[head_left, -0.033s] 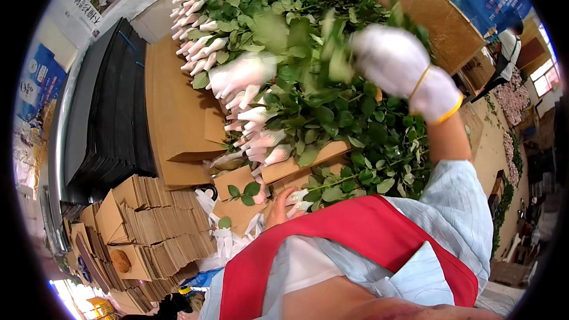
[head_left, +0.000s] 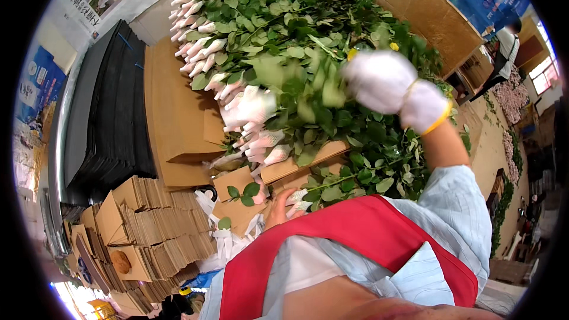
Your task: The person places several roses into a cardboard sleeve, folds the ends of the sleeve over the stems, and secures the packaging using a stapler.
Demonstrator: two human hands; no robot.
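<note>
My right hand [head_left: 382, 83], in a white glove with a yellow cuff, is blurred over the pile of roses. Its fingers close around the leafy stem of a rose [head_left: 329, 86], whose white-netted head [head_left: 255, 108] points left, also smeared by motion. Below it lies the heap of green rose stems [head_left: 361, 118], with netted pinkish heads [head_left: 201, 53] lined up on its left side. Low in the middle, my bare left hand [head_left: 277, 208] shows only in part beside two netted rose heads [head_left: 298, 201]; the red apron [head_left: 367, 219] hides the rest.
Stacks of brown cardboard [head_left: 154, 225] stand at the lower left, with black sheets [head_left: 109, 112] behind them. A cardboard panel [head_left: 427, 18] bounds the pile's far right. Another person [head_left: 507, 47] stands at far right near pink flowers [head_left: 511, 95]. White scraps [head_left: 228, 246] lie by the cardboard.
My right hand has moved slightly left and nearer to me, bringing the rose and its netted head with it. My left hand stays in place.
</note>
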